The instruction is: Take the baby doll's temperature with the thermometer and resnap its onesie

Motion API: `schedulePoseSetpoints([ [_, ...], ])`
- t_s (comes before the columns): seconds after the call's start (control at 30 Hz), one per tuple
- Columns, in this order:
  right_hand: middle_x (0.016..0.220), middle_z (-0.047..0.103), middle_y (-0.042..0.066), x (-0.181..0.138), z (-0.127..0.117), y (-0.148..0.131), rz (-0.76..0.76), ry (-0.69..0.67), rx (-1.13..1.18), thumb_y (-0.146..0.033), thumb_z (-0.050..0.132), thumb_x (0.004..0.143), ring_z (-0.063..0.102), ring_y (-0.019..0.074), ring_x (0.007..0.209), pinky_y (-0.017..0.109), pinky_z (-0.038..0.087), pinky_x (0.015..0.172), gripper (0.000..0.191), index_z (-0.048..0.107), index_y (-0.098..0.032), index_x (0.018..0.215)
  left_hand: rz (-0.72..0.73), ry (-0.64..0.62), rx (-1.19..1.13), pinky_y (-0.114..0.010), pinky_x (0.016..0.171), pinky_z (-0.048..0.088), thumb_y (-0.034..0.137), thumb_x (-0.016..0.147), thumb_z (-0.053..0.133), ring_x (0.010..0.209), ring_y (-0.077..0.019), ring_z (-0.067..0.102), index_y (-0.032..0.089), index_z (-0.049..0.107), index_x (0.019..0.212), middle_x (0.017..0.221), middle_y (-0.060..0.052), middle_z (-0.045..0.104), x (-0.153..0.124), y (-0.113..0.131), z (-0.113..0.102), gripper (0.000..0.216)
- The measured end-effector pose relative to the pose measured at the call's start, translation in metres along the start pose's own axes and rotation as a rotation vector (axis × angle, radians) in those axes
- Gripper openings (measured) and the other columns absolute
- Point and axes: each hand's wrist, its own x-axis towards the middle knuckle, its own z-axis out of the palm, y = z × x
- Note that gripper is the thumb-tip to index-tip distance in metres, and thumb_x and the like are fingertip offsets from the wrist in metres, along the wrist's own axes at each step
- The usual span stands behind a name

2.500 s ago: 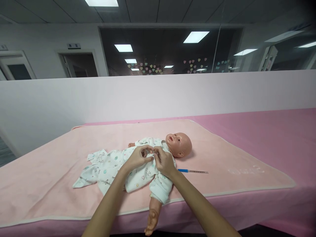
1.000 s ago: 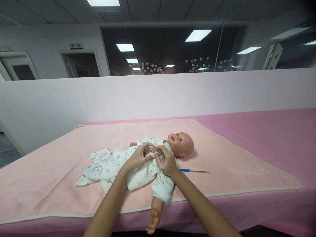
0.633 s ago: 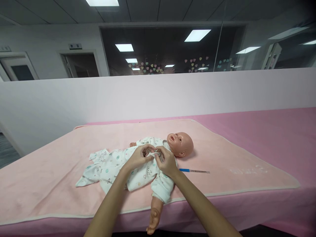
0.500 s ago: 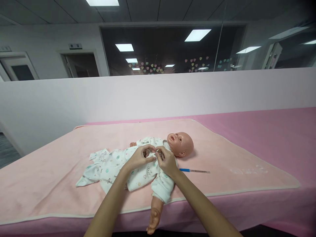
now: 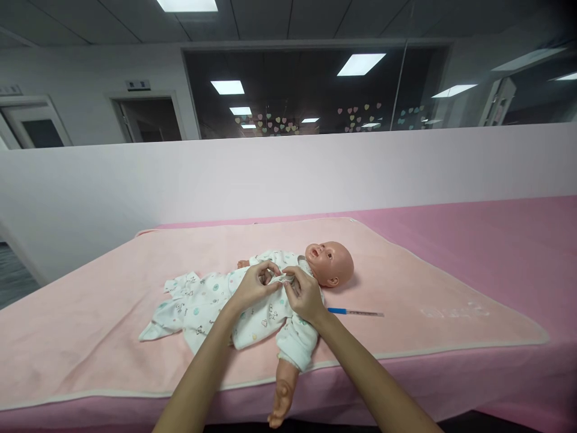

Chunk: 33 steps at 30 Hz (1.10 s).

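A baby doll (image 5: 336, 263) lies on its back, its head to the right and one arm hanging over the near edge. It wears a white patterned romper (image 5: 255, 331). At the chest, my left hand (image 5: 256, 285) pinches the romper's front between thumb and fingers. Close beside it on the right, my right hand (image 5: 304, 294) pinches the same cloth near the neckline. A small fold of fabric shows between the fingertips; any fastener there is too small to make out.
Under the doll is a peach blanket (image 5: 406, 288) with a pale border, over a pink cover (image 5: 518, 258). A thermometer with a blue end (image 5: 337, 311) lies right of the doll's shoulder. Behind stands a low white wall (image 5: 288, 180) below glass.
My left hand has shifted slightly left, so the fingertips of my two hands are a little farther apart. The doll and thermometer have stayed in place.
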Motion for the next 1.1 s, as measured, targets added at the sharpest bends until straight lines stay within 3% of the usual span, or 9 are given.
schedulePoseSetpoints([
  [0.4, 0.060, 0.055, -0.003, 0.0001, 0.0009, 0.0010, -0.022, -0.031, -0.060, -0.016, 0.042, 0.078, 0.047, 0.0100, 0.048, 0.021, 0.032, 0.049, 0.020, 0.054, -0.019, 0.094, 0.003, -0.004, 0.036, -0.019, 0.047, 0.025, 0.031, 0.071, 0.059, 0.051, -0.0062, 0.030, 0.015, 0.054, 0.077, 0.055, 0.006, 0.032, 0.0005, -0.0007, 0.0008, 0.018],
  [0.53, 0.068, 0.059, -0.001, 0.0004, 0.0004, 0.0010, -0.012, -0.026, -0.073, -0.014, 0.044, 0.075, 0.050, 0.0112, 0.053, 0.022, 0.036, 0.054, 0.022, 0.053, -0.019, 0.095, 0.008, -0.047, 0.097, -0.020, 0.048, 0.025, 0.027, 0.072, 0.056, 0.052, -0.0070, 0.030, 0.016, 0.055, 0.078, 0.055, 0.006, 0.031, 0.0006, -0.0006, -0.0003, 0.013],
  [0.7, 0.080, 0.061, 0.001, 0.0015, 0.0000, -0.0003, -0.018, -0.015, -0.065, -0.012, 0.046, 0.070, 0.054, 0.0130, 0.061, 0.023, 0.039, 0.057, 0.029, 0.051, -0.020, 0.097, 0.013, -0.033, 0.153, -0.021, 0.051, 0.029, 0.023, 0.070, 0.054, 0.054, -0.0081, 0.033, 0.016, 0.055, 0.081, 0.058, 0.005, 0.037, 0.0001, 0.0016, 0.0020, 0.014],
  [0.87, 0.078, 0.063, 0.000, 0.0018, 0.0012, 0.0004, -0.001, -0.017, -0.079, -0.013, 0.047, 0.070, 0.053, 0.0123, 0.056, 0.022, 0.038, 0.053, 0.028, 0.051, -0.021, 0.097, 0.014, 0.007, 0.204, -0.021, 0.051, 0.030, 0.018, 0.066, 0.052, 0.054, -0.0083, 0.035, 0.016, 0.054, 0.080, 0.059, 0.005, 0.042, 0.0009, 0.0000, 0.0056, 0.015],
  [1.1, 0.073, 0.061, -0.001, 0.0001, 0.0040, 0.0035, 0.025, -0.010, -0.075, -0.016, 0.047, 0.073, 0.051, 0.0117, 0.053, 0.022, 0.035, 0.050, 0.025, 0.052, -0.021, 0.097, -0.002, -0.035, 0.009, -0.020, 0.051, 0.029, 0.021, 0.070, 0.054, 0.053, -0.0063, 0.032, 0.016, 0.051, 0.085, 0.072, 0.003, 0.051, 0.0005, -0.0015, 0.0016, 0.016],
])
